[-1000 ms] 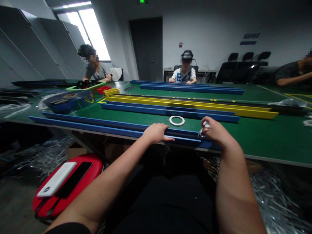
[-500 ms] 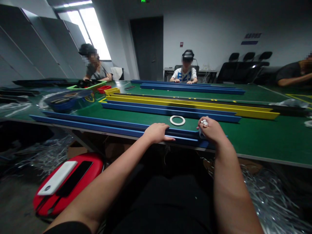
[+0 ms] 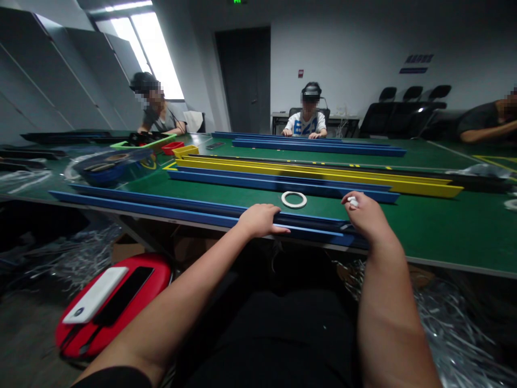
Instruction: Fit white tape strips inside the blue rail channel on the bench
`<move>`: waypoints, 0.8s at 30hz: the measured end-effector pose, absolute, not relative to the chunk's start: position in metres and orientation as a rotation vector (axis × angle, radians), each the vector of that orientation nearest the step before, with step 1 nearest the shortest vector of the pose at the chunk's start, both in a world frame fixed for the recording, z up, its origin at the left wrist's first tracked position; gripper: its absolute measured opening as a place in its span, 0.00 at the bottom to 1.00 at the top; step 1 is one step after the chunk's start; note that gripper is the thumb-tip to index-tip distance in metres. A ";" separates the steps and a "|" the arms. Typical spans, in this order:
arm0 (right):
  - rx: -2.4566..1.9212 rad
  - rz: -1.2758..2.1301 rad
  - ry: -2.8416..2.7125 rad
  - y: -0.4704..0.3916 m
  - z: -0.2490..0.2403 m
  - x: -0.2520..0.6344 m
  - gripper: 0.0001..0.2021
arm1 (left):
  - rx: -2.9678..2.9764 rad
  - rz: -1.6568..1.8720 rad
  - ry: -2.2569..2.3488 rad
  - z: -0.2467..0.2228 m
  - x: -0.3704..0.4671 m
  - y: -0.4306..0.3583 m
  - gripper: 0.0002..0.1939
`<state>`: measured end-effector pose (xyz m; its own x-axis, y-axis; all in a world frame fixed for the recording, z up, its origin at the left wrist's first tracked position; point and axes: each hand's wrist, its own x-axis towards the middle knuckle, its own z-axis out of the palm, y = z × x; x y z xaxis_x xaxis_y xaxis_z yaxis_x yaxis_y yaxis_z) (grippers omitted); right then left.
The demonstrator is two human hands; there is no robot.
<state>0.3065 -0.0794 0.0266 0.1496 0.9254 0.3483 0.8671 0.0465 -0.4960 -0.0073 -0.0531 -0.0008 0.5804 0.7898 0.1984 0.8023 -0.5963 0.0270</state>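
1. Head view, left: a red stool (image 3: pixel 160 269) stands below the table (image 3: pixel 444 231), bearing a white slab (image 3: pixel 96 295) and a black phone (image 3: pixel 123 297) side by side, probably parked there to leave the working surface free.
2. Above it, a green-rimmed tray (image 3: pixel 155 143), a red bin (image 3: pixel 173 148) and a yellow bin (image 3: pixel 186 152) sit grouped on the table, probably to keep small items together.
3. A blue channel (image 3: pixel 161 214) with a black inner strip lies lengthwise along the table's near edge, presumably for easy reach.
4. Left hand (image 3: pixel 258 220) rests across this channel, thumb toward the near rim, fingers over the far side. It seems to steady the piece; whether it clasps or merely presses, I cannot tell.
5. Just beyond the channel, a white ring (image 3: pixel 285 202) lies flat between the hands, handily close.
6. Right hand (image 3: pixel 365 214) is above the channel's right end, fingers closed on a white wad (image 3: pixel 353 201), apparently keeping it bunched. A pale bit shows beneath; any link is unclear.
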 end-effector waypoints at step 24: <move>-2.110 0.545 -2.008 -0.097 0.032 0.331 0.06 | -2.738 -0.319 -1.377 -0.005 -0.008 -0.051 0.43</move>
